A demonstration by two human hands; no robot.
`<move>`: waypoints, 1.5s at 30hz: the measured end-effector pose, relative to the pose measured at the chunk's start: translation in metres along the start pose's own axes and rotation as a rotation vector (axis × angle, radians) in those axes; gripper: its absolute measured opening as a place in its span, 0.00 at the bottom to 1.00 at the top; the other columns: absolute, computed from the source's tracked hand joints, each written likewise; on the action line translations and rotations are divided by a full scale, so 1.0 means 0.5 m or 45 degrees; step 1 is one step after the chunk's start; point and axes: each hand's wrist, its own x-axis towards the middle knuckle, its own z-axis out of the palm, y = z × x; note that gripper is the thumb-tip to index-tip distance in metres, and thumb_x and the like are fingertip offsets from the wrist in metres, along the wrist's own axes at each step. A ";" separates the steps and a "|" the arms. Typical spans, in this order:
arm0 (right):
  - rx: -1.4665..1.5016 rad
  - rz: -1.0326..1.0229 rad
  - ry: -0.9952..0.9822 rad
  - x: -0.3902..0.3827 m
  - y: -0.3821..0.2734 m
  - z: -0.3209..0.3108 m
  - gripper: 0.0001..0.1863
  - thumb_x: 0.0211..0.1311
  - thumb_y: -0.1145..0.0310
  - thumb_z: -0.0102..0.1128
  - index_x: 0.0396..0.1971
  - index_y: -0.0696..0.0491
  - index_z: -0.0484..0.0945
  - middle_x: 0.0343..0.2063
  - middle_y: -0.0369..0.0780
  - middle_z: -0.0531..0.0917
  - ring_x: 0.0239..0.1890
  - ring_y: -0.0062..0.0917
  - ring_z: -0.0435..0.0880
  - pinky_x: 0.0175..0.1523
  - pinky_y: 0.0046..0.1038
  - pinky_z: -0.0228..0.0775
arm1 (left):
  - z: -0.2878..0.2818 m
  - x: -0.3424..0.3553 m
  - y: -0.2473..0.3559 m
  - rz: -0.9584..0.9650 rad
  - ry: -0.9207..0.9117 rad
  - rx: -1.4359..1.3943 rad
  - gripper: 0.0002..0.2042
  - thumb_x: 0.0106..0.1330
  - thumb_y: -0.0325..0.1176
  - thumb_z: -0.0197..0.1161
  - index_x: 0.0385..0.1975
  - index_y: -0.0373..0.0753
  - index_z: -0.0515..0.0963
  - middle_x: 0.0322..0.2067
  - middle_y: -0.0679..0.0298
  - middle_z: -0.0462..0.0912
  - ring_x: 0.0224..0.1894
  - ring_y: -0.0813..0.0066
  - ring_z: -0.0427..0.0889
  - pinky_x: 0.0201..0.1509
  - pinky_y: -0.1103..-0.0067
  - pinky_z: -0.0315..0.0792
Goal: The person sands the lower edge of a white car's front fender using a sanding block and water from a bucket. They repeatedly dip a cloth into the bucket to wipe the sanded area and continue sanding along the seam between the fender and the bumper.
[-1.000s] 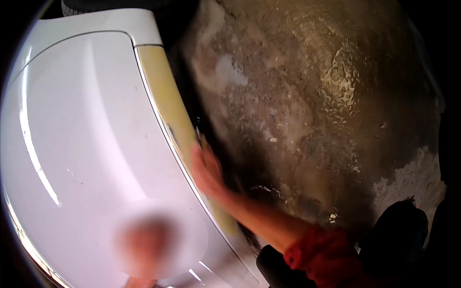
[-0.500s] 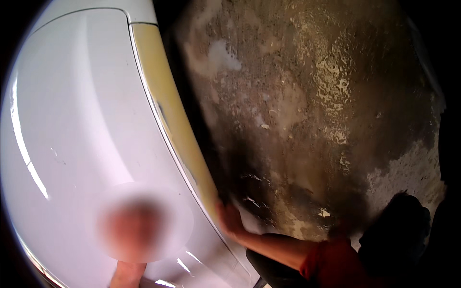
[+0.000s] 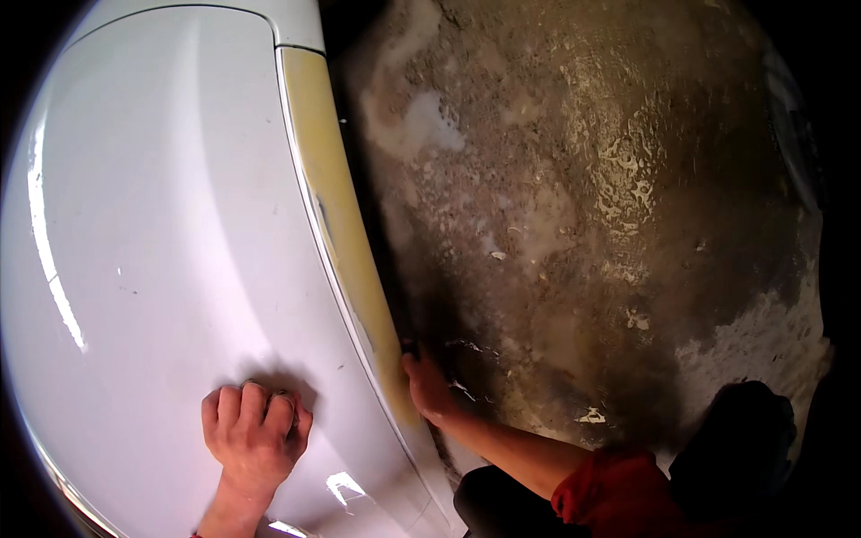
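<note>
A smooth white vehicle body panel (image 3: 161,224) fills the left side of the view. Along its right edge runs a sill-like strip with a dull yellow coating (image 3: 345,224), marked by a few grey scuffs. My left hand (image 3: 256,435) rests on the white panel as a closed fist, knuckles up; its curled fingertips hide whatever it may hold. At the lower end of the yellow strip, my right hand (image 3: 429,386) presses against the outer side. Its fingers are mostly hidden in shadow, and a small dark shape shows at their tips.
A wet, stained concrete floor (image 3: 538,224) lies to the right of the vehicle, with shiny puddles. My dark-clad knee (image 3: 489,502) and dark shoe (image 3: 740,439) are at the lower right. A curved panel gap crosses the top left.
The view has shifted slightly, so the panel sits farther right. My right hand has slid a little up the strip. My left hand, blurred before, shows clearly in about the same place.
</note>
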 end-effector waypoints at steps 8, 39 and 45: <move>-0.146 0.096 0.056 -0.025 -0.070 -0.024 0.30 0.79 0.53 0.49 0.65 0.65 0.71 0.57 0.53 0.82 0.58 0.42 0.78 0.68 0.38 0.65 | 0.009 -0.001 -0.011 0.021 0.057 -0.039 0.13 0.50 0.30 0.71 0.19 0.47 0.69 0.25 0.67 0.67 0.30 0.65 0.67 0.39 0.68 0.67; 0.426 0.533 -0.065 0.099 -0.246 0.059 0.35 0.82 0.43 0.37 0.61 0.61 0.78 0.57 0.48 0.83 0.57 0.37 0.82 0.66 0.40 0.72 | 0.032 -0.056 0.013 0.334 -0.164 0.149 0.03 0.61 0.35 0.64 0.25 0.50 0.78 0.31 0.71 0.72 0.37 0.71 0.71 0.35 0.73 0.65; -0.128 0.128 0.102 0.040 -0.035 0.011 0.33 0.85 0.49 0.37 0.72 0.61 0.70 0.73 0.47 0.71 0.76 0.33 0.64 0.78 0.34 0.53 | 0.031 -0.037 0.003 0.371 -0.132 -0.004 0.04 0.60 0.38 0.64 0.24 0.53 0.77 0.31 0.72 0.72 0.37 0.70 0.73 0.35 0.72 0.65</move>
